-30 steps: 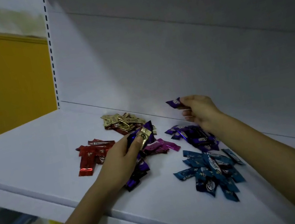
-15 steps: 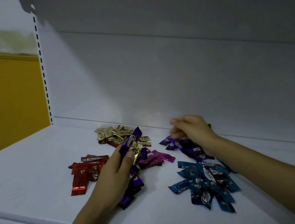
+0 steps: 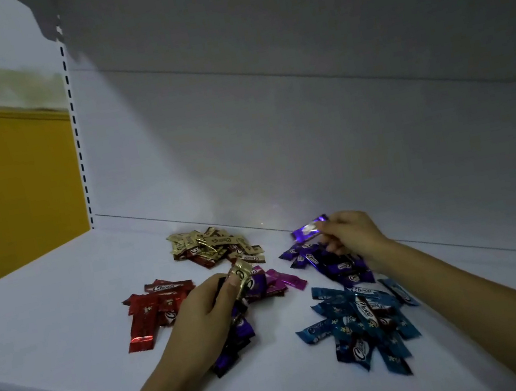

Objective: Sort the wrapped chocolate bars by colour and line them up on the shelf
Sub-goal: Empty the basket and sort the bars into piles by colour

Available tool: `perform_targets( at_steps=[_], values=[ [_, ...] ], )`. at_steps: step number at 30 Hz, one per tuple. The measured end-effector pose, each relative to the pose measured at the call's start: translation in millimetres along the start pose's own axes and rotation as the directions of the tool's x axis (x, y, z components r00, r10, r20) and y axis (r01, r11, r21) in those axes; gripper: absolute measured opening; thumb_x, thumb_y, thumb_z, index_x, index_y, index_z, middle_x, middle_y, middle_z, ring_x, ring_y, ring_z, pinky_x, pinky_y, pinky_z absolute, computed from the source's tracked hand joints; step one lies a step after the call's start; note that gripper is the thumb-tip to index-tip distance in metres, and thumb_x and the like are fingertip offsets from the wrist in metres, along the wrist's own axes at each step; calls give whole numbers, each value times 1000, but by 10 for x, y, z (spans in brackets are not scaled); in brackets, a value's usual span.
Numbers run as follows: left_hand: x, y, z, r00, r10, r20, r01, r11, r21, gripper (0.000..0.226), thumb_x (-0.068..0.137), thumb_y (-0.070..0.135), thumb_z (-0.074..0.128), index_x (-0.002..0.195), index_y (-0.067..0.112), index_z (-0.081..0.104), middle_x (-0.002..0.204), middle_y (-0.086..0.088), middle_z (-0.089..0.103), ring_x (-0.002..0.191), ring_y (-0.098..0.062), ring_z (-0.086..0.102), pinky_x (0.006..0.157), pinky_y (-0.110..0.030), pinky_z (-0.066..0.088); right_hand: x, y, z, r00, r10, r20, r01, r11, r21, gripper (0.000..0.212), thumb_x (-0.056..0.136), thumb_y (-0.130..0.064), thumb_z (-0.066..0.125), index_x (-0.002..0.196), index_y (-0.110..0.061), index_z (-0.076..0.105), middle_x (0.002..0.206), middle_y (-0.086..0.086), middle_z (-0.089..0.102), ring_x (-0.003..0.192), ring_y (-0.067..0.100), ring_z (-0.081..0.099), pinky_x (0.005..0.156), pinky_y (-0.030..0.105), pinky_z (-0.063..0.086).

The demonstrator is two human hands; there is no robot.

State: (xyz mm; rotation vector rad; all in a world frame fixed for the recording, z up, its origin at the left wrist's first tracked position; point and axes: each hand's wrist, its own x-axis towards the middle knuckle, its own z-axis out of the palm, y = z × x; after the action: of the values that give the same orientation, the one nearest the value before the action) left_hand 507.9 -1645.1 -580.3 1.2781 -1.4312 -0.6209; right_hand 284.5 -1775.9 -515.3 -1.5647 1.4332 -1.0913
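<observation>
The right hand [image 3: 349, 234] pinched a purple bar [image 3: 309, 230] by its right end, fingers curled round it. The bar's long axis ran left to right and was tipped a little upward on the held side, with its free end pointing left toward the gold pile [image 3: 214, 246]. It hung in the air close to the white back panel [image 3: 274, 140], just above the purple pile [image 3: 331, 265] that lay on the shelf [image 3: 47, 318] under the wrist. The left hand [image 3: 202, 318] gripped a gold bar [image 3: 242, 275] between thumb and fingers. That bar stood steeply, its upper end aimed up and away toward the back panel, and its lower end was hidden by the thumb. Whether the same hand also held any of the dark bars beneath it could not be told. Under and beside that hand lay an unsorted heap of dark purple bars [image 3: 237, 340], partly covered by the palm, with a few magenta bars [image 3: 282, 280] just to its right. The red pile [image 3: 156, 308] sat to the left, one bar sticking out toward the shelf's front edge. The blue pile [image 3: 361, 321] lay near the front on the right, between the two forearms, its bars crossing at many angles. A slotted upright [image 3: 75, 124] marked the shelf's left end, with a yellow wall [image 3: 7, 187] beyond it.
</observation>
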Motion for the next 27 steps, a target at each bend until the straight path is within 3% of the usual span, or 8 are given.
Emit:
perform_targets(
  at_steps=[2,5,10,13,18,23,25,27],
  values=[
    [-2,1,3,1000,-2,-8,2,1000,-6,31,99,38,40,94,19,65,83,-6,67,80,-18,61,66,-23,44,98,137,-215,990,69,-120,-66,997,32,12,90,-12,62,95,-1,65,68,7,66,45,9,56,43,17,47],
    [5,4,9,1000,-10,-22,10,1000,-8,28,100,37,39,98,25,64,87,2,67,84,-11,61,67,-18,44,153,288,-403,979,132,-156,-122,990,75,12,91,-7,60,100,1,61,72,12,67,44,11,61,45,19,51],
    [5,4,18,999,-18,-32,17,1000,-21,26,100,37,37,99,29,62,93,5,67,89,-8,60,71,-17,43,169,389,-464,967,115,-226,-99,992,82,23,91,-3,57,110,-12,48,69,11,65,45,17,57,42,25,49],
    [8,19,17,999,-21,-27,20,999,-27,25,100,37,38,97,32,61,92,6,67,88,-7,60,71,-18,43,178,389,-431,967,65,-248,-63,998,13,12,91,-5,55,103,-8,58,66,8,63,47,16,51,42,25,44],
    [8,-3,14,999,24,-32,-25,999,-34,24,101,34,37,103,34,61,93,12,67,86,5,58,67,-4,40,-27,266,-129,981,-194,20,194,959,-209,13,90,-19,63,78,-15,68,64,4,65,55,11,58,53,20,49],
    [18,-32,-2,999,28,-37,-31,996,-81,29,102,33,37,115,27,62,95,14,66,90,1,58,71,-6,39,-459,-136,362,849,-332,412,423,893,-153,30,78,-51,62,87,-24,71,79,-5,71,72,5,65,70,22,54],
    [16,-16,-14,997,56,-48,-61,991,-120,27,102,30,37,108,30,63,88,14,67,87,0,60,71,-7,41,-583,-230,554,801,-322,506,458,872,-170,23,82,-46,66,96,-28,69,88,-7,71,77,5,66,74,23,54],
    [6,19,-21,996,77,-50,-84,985,-153,26,102,29,36,104,34,62,89,15,68,87,-2,62,72,-6,43,-660,-263,691,779,-334,531,478,864,-158,9,87,-28,66,96,-27,65,91,0,71,78,14,68,78,32,55]
  ],
)
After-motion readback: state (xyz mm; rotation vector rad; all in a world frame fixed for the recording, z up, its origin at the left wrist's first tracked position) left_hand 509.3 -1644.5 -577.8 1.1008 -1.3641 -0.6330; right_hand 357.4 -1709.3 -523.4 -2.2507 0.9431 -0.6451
